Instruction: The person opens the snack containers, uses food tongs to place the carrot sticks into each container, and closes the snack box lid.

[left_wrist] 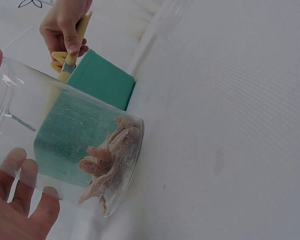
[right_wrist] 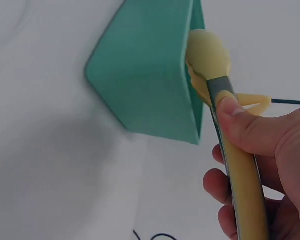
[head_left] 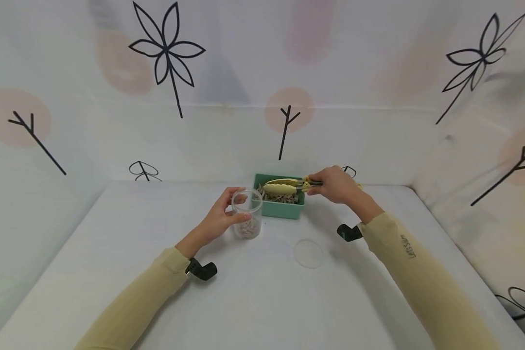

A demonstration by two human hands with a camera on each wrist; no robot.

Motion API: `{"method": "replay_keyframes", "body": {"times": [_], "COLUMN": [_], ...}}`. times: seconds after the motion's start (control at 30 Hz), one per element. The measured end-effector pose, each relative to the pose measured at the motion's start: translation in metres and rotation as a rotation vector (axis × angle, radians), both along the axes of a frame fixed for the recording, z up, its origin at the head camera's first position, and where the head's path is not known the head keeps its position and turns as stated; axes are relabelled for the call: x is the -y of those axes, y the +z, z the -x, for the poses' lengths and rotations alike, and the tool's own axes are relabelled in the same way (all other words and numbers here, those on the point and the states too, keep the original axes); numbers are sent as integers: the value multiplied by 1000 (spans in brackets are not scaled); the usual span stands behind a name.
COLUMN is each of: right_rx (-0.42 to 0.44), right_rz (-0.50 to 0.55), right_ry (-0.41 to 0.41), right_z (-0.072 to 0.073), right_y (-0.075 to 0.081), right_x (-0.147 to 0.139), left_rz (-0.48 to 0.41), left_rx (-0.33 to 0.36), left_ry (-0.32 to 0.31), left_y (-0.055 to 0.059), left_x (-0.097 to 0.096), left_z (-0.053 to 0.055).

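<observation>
My left hand [head_left: 220, 214] grips a clear plastic jar [head_left: 247, 214] around its side, thumb in front and fingers behind. Pale pinkish-brown dried strips [left_wrist: 110, 160] lie at the bottom of the jar. In my right hand [head_left: 336, 183] are yellow tongs [head_left: 284, 188] with grey metal arms, the thumb pressing along one arm in the right wrist view. The tong heads reach over a green rectangular box [head_left: 282, 210], which holds many similar strips [head_left: 286, 198]. The jar stands upright just left of the box and overlaps its corner in the head view.
A clear round lid [head_left: 308, 253] lies flat on the white tabletop [head_left: 262, 301], in front of the box. Behind the box rises a white cloth backdrop [head_left: 227, 141] with leaf drawings. Both wrists carry small black cameras [head_left: 203, 270].
</observation>
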State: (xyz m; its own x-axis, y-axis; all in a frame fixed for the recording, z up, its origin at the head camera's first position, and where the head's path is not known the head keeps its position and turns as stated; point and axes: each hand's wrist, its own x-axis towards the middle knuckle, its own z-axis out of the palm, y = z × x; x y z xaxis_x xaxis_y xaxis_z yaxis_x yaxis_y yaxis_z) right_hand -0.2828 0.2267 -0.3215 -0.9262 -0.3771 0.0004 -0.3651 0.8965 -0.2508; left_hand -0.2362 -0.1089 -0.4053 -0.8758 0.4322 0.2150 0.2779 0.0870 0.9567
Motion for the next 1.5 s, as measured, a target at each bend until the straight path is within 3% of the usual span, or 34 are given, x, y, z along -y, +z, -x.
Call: {"method": "replay_keyframes", "body": {"times": [0.27, 0.53, 0.77, 1.0, 1.3, 1.5], "right_rx": [22, 46, 3, -39, -35, -13], "right_rz": [76, 113, 114, 165, 230, 273], "right_ry": [-44, -53, -29, -20, -7, 53], "right_z": [-7, -11, -13, -16, -33, -48], "right_y": [12, 11, 13, 26, 53, 59], "right_x": [-12, -18, -25, -30, -12, 6], "left_rz": [11, -1, 6, 13, 14, 29], "left_rx": [14, 15, 5, -6, -2, 1], "left_ry": [7, 4, 7, 1, 7, 14], "left_y": [-1, -1, -2, -2, -1, 0], "left_x": [1, 2, 2, 1, 1, 1], "left_z": [-1, -4, -2, -1, 0, 0]}}
